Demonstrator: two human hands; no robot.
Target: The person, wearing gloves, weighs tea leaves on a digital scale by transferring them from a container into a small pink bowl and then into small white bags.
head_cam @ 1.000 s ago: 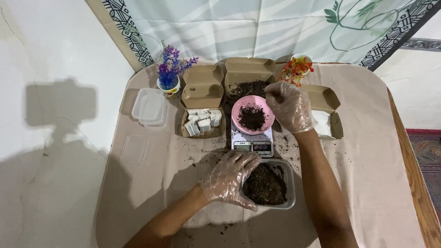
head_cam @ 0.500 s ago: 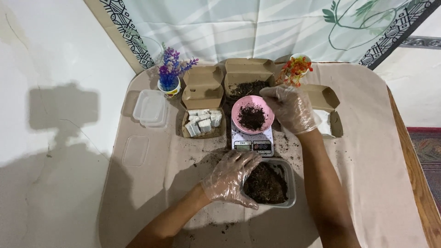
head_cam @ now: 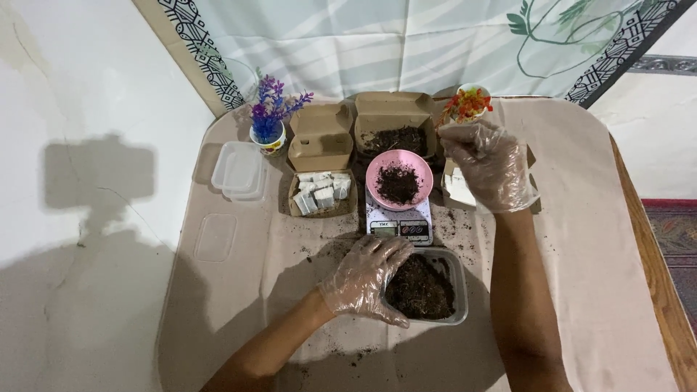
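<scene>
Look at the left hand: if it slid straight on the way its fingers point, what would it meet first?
The left hand points right, so it would probably push straight into the soil in the clear tub; its fingers already rest at the tub's edge.

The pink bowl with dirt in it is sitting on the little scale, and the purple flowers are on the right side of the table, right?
Not quite. The pink bowl of soil does sit on the small scale, but the purple flowers stand at the far left of the table. The head view shows the orange flowers on the right.

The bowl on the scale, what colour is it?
Pink, holding dark soil; the bowl shows clearly in the head view.
</scene>
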